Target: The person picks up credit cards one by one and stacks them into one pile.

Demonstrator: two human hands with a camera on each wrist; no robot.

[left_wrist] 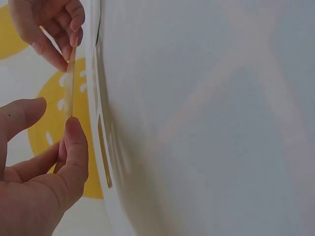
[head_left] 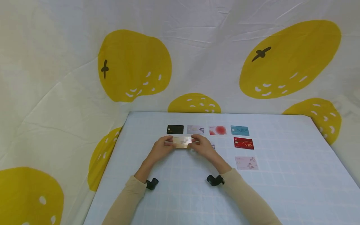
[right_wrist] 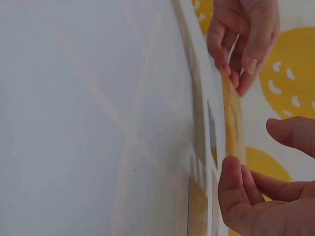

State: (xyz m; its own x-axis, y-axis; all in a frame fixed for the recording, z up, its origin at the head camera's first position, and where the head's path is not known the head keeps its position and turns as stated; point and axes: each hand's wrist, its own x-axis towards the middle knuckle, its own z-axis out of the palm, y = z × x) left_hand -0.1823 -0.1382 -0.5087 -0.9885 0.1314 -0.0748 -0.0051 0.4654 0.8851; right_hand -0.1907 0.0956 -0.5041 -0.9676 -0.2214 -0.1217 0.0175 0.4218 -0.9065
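Observation:
A gold card point(head_left: 182, 142) is held lengthwise between both hands, raised above the table. My left hand point(head_left: 161, 148) pinches its left end, and my right hand point(head_left: 203, 147) pinches the right end. From the left wrist, the card point(left_wrist: 71, 93) appears nearly edge-on, its near end at a fingertip. The right wrist view shows more of the card's gold face point(right_wrist: 232, 118) between the fingertips of the two hands. Just beyond them lie a black card point(head_left: 175, 129) and a pale patterned card point(head_left: 195, 129). Another card point(head_left: 212, 146) is mostly hidden behind the right hand.
Farther right in the back row are a white card with a red circle point(head_left: 217, 130) and a teal card point(head_left: 240, 130). Below the teal one lie a red VIP card point(head_left: 243, 143) and a pale pink card point(head_left: 246, 163). A light checked cloth point(head_left: 174, 200) covers the table.

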